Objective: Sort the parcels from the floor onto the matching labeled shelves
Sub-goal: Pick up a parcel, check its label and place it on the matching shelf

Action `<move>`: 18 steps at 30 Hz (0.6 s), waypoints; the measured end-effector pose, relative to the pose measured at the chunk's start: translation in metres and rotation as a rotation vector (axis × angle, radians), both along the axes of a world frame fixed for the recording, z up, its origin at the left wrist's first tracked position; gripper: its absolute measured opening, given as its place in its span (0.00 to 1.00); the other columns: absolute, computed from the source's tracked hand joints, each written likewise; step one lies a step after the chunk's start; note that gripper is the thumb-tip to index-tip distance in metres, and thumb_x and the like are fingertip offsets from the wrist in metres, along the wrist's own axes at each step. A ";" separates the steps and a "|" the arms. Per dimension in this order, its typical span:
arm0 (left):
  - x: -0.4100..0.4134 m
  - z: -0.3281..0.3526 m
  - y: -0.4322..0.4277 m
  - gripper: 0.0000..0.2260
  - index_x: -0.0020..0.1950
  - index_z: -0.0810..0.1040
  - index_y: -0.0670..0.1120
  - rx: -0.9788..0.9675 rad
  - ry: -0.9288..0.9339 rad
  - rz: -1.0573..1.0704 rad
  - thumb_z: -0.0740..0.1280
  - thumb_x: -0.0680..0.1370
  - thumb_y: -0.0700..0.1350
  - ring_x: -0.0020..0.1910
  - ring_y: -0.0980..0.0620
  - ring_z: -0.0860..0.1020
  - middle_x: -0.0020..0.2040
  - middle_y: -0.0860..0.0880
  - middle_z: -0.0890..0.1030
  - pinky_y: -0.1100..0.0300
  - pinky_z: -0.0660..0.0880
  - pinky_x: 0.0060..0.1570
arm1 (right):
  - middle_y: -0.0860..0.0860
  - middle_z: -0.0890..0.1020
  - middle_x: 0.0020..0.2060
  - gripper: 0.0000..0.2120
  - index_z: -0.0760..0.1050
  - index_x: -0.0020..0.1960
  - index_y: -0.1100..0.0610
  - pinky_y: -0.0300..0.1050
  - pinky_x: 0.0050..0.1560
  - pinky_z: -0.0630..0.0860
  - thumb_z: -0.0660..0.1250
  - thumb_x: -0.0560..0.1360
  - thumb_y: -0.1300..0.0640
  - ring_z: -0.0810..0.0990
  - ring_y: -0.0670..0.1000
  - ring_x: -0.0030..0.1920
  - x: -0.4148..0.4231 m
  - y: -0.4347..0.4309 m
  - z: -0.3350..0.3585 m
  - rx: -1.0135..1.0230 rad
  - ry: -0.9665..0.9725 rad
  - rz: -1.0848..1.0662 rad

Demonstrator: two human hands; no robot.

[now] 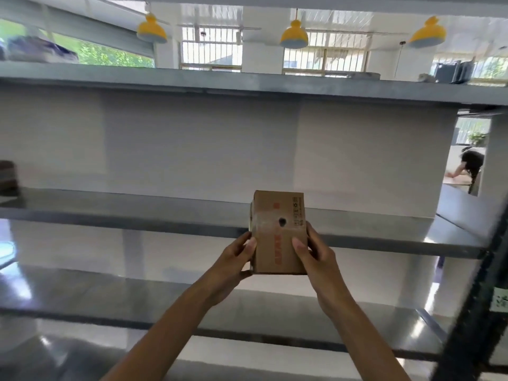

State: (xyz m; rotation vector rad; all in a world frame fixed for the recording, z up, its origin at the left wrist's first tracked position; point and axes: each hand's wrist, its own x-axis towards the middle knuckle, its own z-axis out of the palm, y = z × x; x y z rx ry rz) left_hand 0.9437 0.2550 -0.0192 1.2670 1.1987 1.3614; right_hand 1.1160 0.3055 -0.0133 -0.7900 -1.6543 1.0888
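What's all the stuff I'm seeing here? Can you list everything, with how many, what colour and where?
Cardboard parcel: one, brown with red print, held in front of the middle shelf.
Shelves: three boards in view, grey metal, across the whole picture.
Shelf upright: one, dark, at the right edge.
Dark object: one, blurred, far left on the middle shelf.
Hanging lamps: three, yellow, above the top shelf.
Barred windows: several, white frames, far wall.
Other person: one, dark top, bent over beyond the shelving, right.
Left hand: one, gripping the parcel's left side.
Right hand: one, gripping its right side.
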 end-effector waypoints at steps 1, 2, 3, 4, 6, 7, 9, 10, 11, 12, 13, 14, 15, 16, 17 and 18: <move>-0.006 0.000 -0.003 0.30 0.72 0.64 0.51 -0.002 -0.006 0.015 0.58 0.71 0.59 0.66 0.47 0.72 0.66 0.47 0.74 0.45 0.70 0.66 | 0.45 0.77 0.61 0.24 0.61 0.73 0.42 0.40 0.52 0.77 0.60 0.77 0.46 0.76 0.47 0.61 -0.008 0.001 0.000 0.000 -0.003 0.012; -0.011 0.000 -0.005 0.30 0.72 0.64 0.51 -0.002 -0.007 0.029 0.58 0.71 0.59 0.66 0.47 0.72 0.66 0.47 0.74 0.44 0.69 0.67 | 0.45 0.78 0.61 0.24 0.61 0.73 0.42 0.39 0.51 0.77 0.61 0.77 0.46 0.76 0.47 0.61 -0.014 0.002 0.000 0.001 -0.007 0.023; -0.015 0.000 -0.006 0.30 0.72 0.64 0.52 0.000 -0.002 0.041 0.57 0.71 0.59 0.66 0.48 0.72 0.66 0.47 0.74 0.44 0.69 0.67 | 0.45 0.78 0.61 0.24 0.61 0.73 0.42 0.37 0.50 0.76 0.61 0.77 0.46 0.77 0.46 0.60 -0.020 0.004 0.000 0.004 -0.010 0.035; -0.020 0.000 -0.007 0.29 0.72 0.64 0.52 0.003 0.008 0.055 0.57 0.71 0.59 0.66 0.48 0.72 0.66 0.47 0.74 0.44 0.69 0.67 | 0.44 0.78 0.61 0.24 0.61 0.73 0.41 0.35 0.49 0.76 0.60 0.77 0.46 0.77 0.45 0.60 -0.026 0.006 0.000 0.010 -0.011 0.051; -0.029 0.000 -0.005 0.29 0.71 0.65 0.53 0.004 0.030 0.082 0.56 0.71 0.60 0.65 0.49 0.73 0.65 0.48 0.75 0.44 0.68 0.68 | 0.43 0.78 0.60 0.24 0.61 0.72 0.40 0.34 0.48 0.76 0.60 0.77 0.46 0.77 0.43 0.59 -0.038 0.012 0.000 0.021 -0.008 0.079; -0.034 0.000 -0.004 0.29 0.71 0.65 0.53 0.002 0.036 0.095 0.56 0.71 0.60 0.65 0.49 0.73 0.65 0.48 0.75 0.44 0.68 0.68 | 0.43 0.78 0.60 0.24 0.61 0.72 0.40 0.35 0.49 0.76 0.60 0.77 0.46 0.76 0.42 0.59 -0.043 0.015 0.000 0.029 -0.003 0.091; -0.044 0.001 0.001 0.29 0.71 0.65 0.52 0.004 0.036 0.116 0.56 0.71 0.60 0.65 0.50 0.73 0.64 0.49 0.75 0.44 0.68 0.68 | 0.44 0.78 0.61 0.24 0.61 0.72 0.41 0.40 0.53 0.77 0.60 0.77 0.45 0.77 0.43 0.60 -0.053 0.024 -0.001 0.044 0.006 0.119; -0.048 0.001 0.005 0.29 0.71 0.65 0.53 0.010 0.035 0.127 0.57 0.71 0.60 0.65 0.50 0.73 0.64 0.49 0.75 0.44 0.68 0.68 | 0.45 0.78 0.61 0.25 0.61 0.72 0.41 0.41 0.54 0.78 0.60 0.76 0.44 0.77 0.44 0.60 -0.058 0.028 -0.001 0.045 0.010 0.132; -0.053 0.001 0.010 0.29 0.72 0.65 0.53 0.020 0.034 0.138 0.57 0.71 0.61 0.65 0.50 0.73 0.64 0.49 0.75 0.44 0.69 0.67 | 0.44 0.78 0.61 0.25 0.62 0.72 0.40 0.38 0.52 0.77 0.60 0.76 0.43 0.77 0.43 0.59 -0.062 0.034 0.000 0.045 0.013 0.142; -0.058 0.002 0.016 0.30 0.72 0.64 0.53 0.033 0.031 0.145 0.58 0.71 0.61 0.65 0.50 0.73 0.64 0.48 0.75 0.44 0.69 0.67 | 0.42 0.78 0.60 0.24 0.62 0.71 0.38 0.34 0.49 0.77 0.60 0.75 0.43 0.77 0.42 0.58 -0.067 0.039 0.002 0.049 0.018 0.149; -0.063 0.004 0.021 0.30 0.72 0.64 0.53 0.046 0.028 0.152 0.59 0.71 0.61 0.65 0.49 0.73 0.64 0.47 0.76 0.45 0.70 0.66 | 0.40 0.78 0.59 0.23 0.63 0.70 0.36 0.31 0.45 0.77 0.61 0.75 0.43 0.78 0.40 0.56 -0.070 0.044 0.005 0.054 0.025 0.155; -0.068 0.005 0.027 0.30 0.72 0.65 0.53 0.056 0.027 0.159 0.61 0.71 0.61 0.64 0.49 0.74 0.64 0.47 0.76 0.45 0.72 0.65 | 0.39 0.79 0.58 0.22 0.63 0.69 0.35 0.30 0.42 0.77 0.61 0.76 0.43 0.78 0.39 0.55 -0.073 0.050 0.007 0.057 0.035 0.161; -0.072 0.007 0.034 0.31 0.71 0.65 0.53 0.063 0.026 0.169 0.62 0.70 0.61 0.64 0.49 0.75 0.64 0.46 0.76 0.46 0.73 0.64 | 0.38 0.79 0.57 0.22 0.63 0.69 0.35 0.30 0.42 0.77 0.61 0.76 0.44 0.78 0.39 0.55 -0.077 0.056 0.009 0.058 0.049 0.168; -0.077 0.010 0.039 0.31 0.71 0.64 0.52 0.067 0.021 0.183 0.62 0.70 0.61 0.63 0.48 0.75 0.63 0.46 0.77 0.48 0.74 0.62 | 0.38 0.79 0.57 0.23 0.63 0.70 0.36 0.31 0.42 0.77 0.62 0.76 0.44 0.78 0.40 0.55 -0.080 0.061 0.011 0.060 0.061 0.175; -0.081 0.012 0.045 0.32 0.72 0.64 0.51 0.071 0.016 0.202 0.63 0.70 0.60 0.62 0.48 0.76 0.62 0.45 0.77 0.49 0.76 0.60 | 0.39 0.78 0.58 0.24 0.62 0.70 0.37 0.32 0.44 0.78 0.62 0.75 0.44 0.78 0.40 0.55 -0.083 0.066 0.013 0.065 0.066 0.182; -0.085 0.014 0.050 0.32 0.71 0.64 0.51 0.077 0.019 0.223 0.63 0.70 0.61 0.61 0.47 0.77 0.61 0.46 0.78 0.50 0.77 0.58 | 0.39 0.78 0.58 0.26 0.62 0.71 0.37 0.34 0.45 0.78 0.63 0.74 0.42 0.78 0.40 0.55 -0.086 0.070 0.015 0.075 0.067 0.189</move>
